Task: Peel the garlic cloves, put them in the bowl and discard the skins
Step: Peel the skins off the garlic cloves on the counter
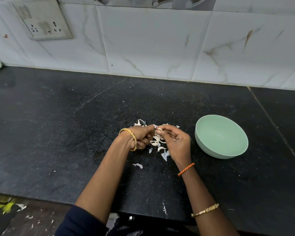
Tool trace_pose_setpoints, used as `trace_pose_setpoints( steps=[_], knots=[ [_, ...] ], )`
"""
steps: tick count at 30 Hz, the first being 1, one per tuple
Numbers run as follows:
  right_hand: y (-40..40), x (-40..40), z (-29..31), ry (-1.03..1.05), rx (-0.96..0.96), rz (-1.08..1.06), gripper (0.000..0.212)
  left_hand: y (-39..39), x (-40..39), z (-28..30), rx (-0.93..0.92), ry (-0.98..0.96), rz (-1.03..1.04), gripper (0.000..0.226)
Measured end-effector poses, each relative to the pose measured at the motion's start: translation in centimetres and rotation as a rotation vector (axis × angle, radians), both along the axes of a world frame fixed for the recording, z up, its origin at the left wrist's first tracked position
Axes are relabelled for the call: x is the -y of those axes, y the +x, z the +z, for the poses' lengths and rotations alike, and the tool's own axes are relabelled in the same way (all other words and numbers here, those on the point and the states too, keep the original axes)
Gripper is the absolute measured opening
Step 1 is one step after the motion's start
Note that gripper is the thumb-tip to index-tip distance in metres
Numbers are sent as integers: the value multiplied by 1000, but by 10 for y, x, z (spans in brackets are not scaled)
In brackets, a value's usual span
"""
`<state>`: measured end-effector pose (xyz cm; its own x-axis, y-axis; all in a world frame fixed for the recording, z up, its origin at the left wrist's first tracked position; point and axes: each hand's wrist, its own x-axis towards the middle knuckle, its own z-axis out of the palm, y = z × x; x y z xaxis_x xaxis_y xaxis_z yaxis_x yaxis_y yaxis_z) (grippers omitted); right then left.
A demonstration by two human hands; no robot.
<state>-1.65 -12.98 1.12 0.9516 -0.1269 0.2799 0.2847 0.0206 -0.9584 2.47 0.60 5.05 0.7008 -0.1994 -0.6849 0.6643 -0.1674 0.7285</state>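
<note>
My left hand (143,137) and my right hand (175,142) meet fingertip to fingertip over a pile of white garlic skins (156,141) on the black counter. Between the fingertips sits a small pale garlic clove (157,129), pinched from both sides. The left fingers are curled tight; whether more cloves lie inside that fist is hidden. A pale green bowl (235,150) stands to the right of my right hand, and its visible inside looks empty.
Loose skin scraps (138,165) lie nearer the front edge. The black stone counter (58,133) runs back to a white tiled wall with a socket plate (43,19) at upper left. The floor (15,217) lies beyond the counter's front left edge.
</note>
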Motion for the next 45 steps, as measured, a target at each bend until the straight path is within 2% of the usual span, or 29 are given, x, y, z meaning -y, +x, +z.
trace_pose_setpoints(
  steps=[6,11,14,19,23,27,32,38,42,45],
  knots=[
    [3,2,11,229,-131,26,16,-4,-5,-1,52,100,57,14],
    [4,5,10,306,-244,70,15,-14,3,1,364,233,96,30],
    [4,7,8,275,-252,107,17,-16,4,-2,528,265,110,30],
    [2,9,9,221,-259,122,19,-17,3,-3,699,298,124,20],
    [1,10,12,141,-245,98,20,-17,4,2,789,216,125,9],
    [4,11,15,69,-238,71,26,-12,5,3,840,167,51,5],
    [8,9,15,-36,-231,55,31,-8,5,4,873,227,22,3],
    [8,9,12,-192,-233,10,24,-8,1,7,916,371,-99,2],
    [9,3,9,-319,-224,-20,21,-12,0,7,948,487,-75,12],
    [7,-3,11,-337,-218,-44,21,-13,-1,5,990,525,-105,19]
  ],
)
